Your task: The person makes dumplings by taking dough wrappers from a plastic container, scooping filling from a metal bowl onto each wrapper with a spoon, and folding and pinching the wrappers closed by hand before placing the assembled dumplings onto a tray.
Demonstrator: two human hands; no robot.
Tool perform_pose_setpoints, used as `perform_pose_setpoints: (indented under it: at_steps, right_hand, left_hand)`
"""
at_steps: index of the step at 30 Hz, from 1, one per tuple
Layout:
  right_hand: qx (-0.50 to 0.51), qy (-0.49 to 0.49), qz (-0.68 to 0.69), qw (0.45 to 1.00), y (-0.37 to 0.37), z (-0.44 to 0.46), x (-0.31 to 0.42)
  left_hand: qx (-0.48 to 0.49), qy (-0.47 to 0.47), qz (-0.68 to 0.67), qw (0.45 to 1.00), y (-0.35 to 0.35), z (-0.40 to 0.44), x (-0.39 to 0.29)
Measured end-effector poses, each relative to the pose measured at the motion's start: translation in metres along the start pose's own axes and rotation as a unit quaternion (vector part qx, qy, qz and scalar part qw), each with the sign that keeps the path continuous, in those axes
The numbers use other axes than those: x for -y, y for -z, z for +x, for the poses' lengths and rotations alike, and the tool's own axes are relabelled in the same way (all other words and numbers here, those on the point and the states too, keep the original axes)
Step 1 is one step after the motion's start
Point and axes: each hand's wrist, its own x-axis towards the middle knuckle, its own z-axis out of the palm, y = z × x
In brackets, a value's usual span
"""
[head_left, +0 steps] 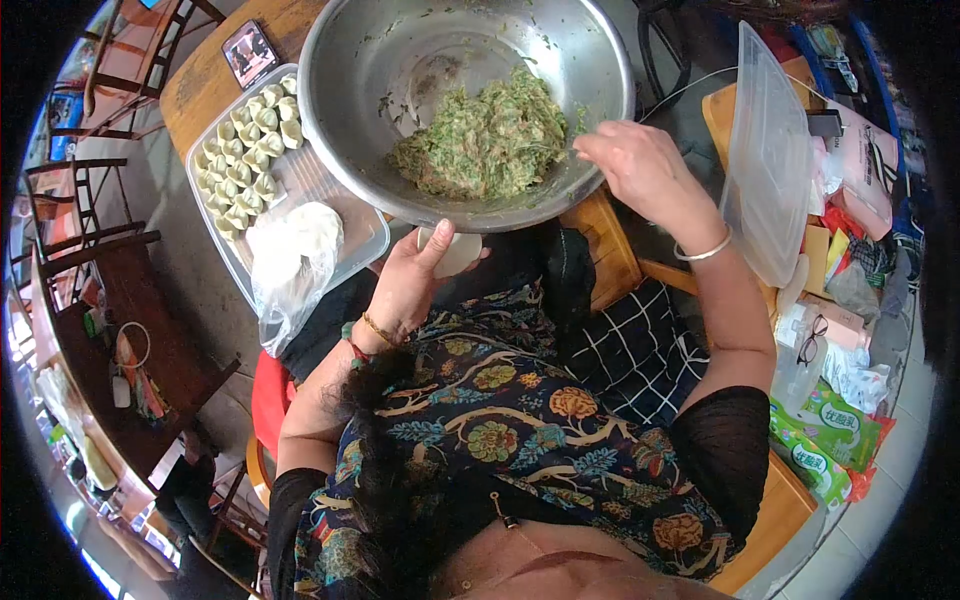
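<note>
A large steel bowl [345,150] holds a mound of green and pale filling [490,140]. My left hand [410,275] holds a round white wrapper [458,254] just below the bowl's near rim. At the bowl's right side, my right hand [640,170] has its fingers pinched over the rim, on a thin utensil that reaches toward the filling and is hard to make out. Left of the bowl, a clear plastic tray [372,240] bears rows of folded dumplings [240,150] and a plastic bag [290,260] with white wrappers.
A phone [249,53] lies on the wooden table [200,90] beyond the tray. On the right stand a clear plastic lid [768,150], green packages [830,425] and glasses [812,338]. Wooden chairs [90,200] are at the left.
</note>
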Motion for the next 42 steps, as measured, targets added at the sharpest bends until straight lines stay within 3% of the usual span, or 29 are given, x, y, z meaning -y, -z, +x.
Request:
perform_pose_setpoints:
  at_steps: [4, 9, 16, 25, 34, 36, 40, 42]
  right_hand:
    - [-0.008, 0.02, 0.025, 0.999, -0.005, -0.004, -0.003]
    - [0.082, -0.005, 0.064, 0.995, 0.0, -0.009, 0.0]
    - [0.042, -0.044, 0.06, 0.996, -0.002, -0.011, -0.002]
    - [0.125, -0.036, 0.114, 0.985, 0.005, -0.007, 0.01]
    - [0.139, -0.077, 0.277, 0.948, 0.006, -0.004, 0.017]
    - [0.16, -0.131, 0.346, 0.915, 0.008, -0.005, 0.02]
    - [0.125, -0.112, 0.404, 0.899, -0.006, -0.01, 0.021]
    - [0.109, -0.134, 0.478, 0.861, -0.009, -0.01, 0.025]
  left_hand:
    - [0.008, -0.001, 0.007, 1.0, 0.005, 0.002, 0.003]
    - [0.002, -0.005, 0.003, 1.0, 0.004, 0.002, 0.003]
    - [0.007, -0.003, -0.018, 1.0, 0.005, 0.002, 0.003]
    - [0.01, -0.01, -0.011, 1.0, 0.006, 0.004, 0.005]
    - [0.007, -0.024, -0.002, 1.0, 0.005, 0.003, 0.004]
    - [0.0, -0.004, 0.005, 1.0, 0.006, 0.003, 0.004]
    - [-0.015, -0.031, -0.004, 0.999, 0.0, -0.006, 0.001]
    - [-0.007, -0.051, 0.037, 0.998, 0.003, -0.014, 0.001]
